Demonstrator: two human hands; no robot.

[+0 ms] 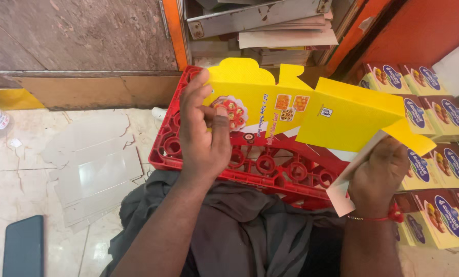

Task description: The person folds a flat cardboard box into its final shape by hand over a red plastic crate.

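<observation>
The person's left hand (pixel 205 134) and right hand (pixel 377 172) each grip an end of a yellow printed carton blank (pixel 311 110), held over a red plastic crate (pixel 270 164). It looks partly folded, not yet a closed box. Finished yellow-and-maroon boxes (pixel 435 118) are stacked at right; flat blanks (pixel 98 172) lie on the floor at left.
</observation>
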